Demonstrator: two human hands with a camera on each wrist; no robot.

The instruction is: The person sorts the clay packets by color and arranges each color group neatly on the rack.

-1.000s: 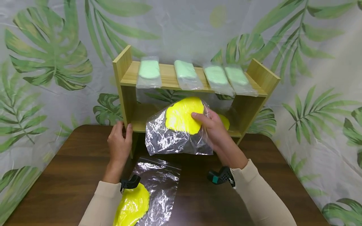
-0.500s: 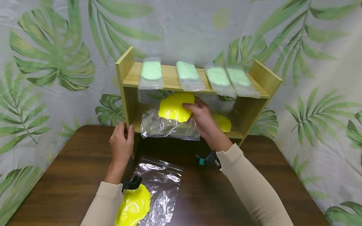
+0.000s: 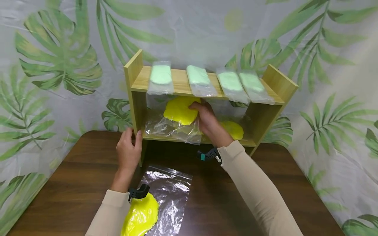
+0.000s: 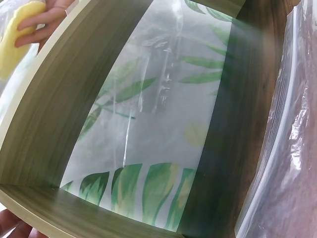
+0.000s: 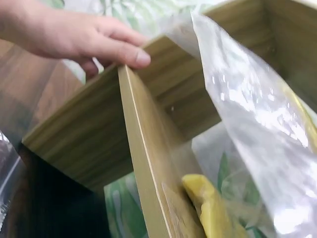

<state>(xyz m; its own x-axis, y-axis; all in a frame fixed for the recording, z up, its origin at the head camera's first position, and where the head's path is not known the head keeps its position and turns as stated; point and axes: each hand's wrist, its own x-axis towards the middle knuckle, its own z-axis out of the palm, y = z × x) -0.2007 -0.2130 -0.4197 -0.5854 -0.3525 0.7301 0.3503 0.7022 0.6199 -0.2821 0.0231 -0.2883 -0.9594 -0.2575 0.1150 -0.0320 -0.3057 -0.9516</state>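
My right hand (image 3: 206, 119) pinches a clear plastic bag holding a flat yellow dough-like lump (image 3: 180, 110), thumb on the front and fingers hidden behind. The bag is inside the shelf's lower compartment, its loose end (image 5: 247, 109) hanging over the board's front edge in the head view. With thumb and fingers, my left hand (image 3: 129, 147) grips the left side panel of the wooden shelf (image 3: 136, 111); in the right wrist view that thumb lies at the panel's edge. Another bagged yellow lump (image 3: 233, 130) lies to the right in the same compartment, partly behind my right arm.
Several bags of pale green lumps (image 3: 160, 74) lie along the top board, their ends overhanging its front. On the dark wooden table (image 3: 236, 196), a zip bag (image 3: 169, 193) with a yellow lump (image 3: 141, 214) lies near my left forearm. A leaf-print cloth (image 3: 200, 32) hangs behind.
My right hand has carried the yellow bag forward and slightly left, from in front of the shelf into its lower compartment. The left hand has stayed at the side panel.
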